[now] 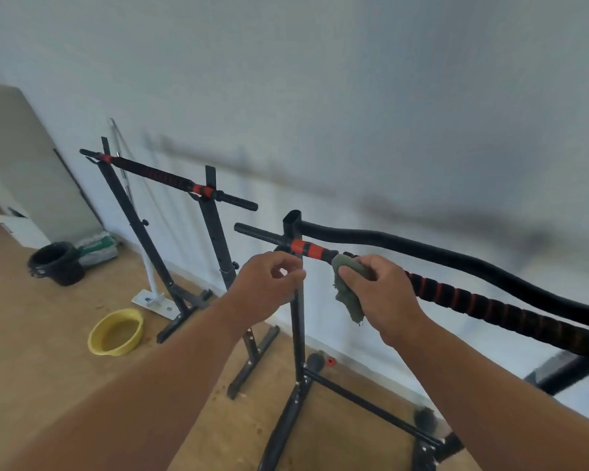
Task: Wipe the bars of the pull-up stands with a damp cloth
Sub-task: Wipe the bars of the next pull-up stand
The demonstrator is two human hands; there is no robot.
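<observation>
The right hand (385, 294) grips a grey-green damp cloth (349, 290), fingers curled round it and the near bar (473, 304), close to the bar's left end where the red tape bands (305, 248) sit; a loose tail of cloth hangs below the bar. The left hand (269, 287) is curled beside the black upright post (298, 321) of the near stand, fingertips together at the post; whether it actually clamps the post cannot be told. The step in hand appears to be the wiping of the near bar's wrapped grip section. Judged from the cloth's position at one end, the next move calls for sliding the wrapped cloth rightward along the red-striped foam, keeping steady pressure while the other hand steadies the frame. A curved black upper bar (456, 261) runs behind. Farther left stands the second pull-up stand (215, 232) with its own bar (157, 175). On the floor (31, 334) lie a yellow basin (116, 331) and a black bucket (57, 263).
</observation>
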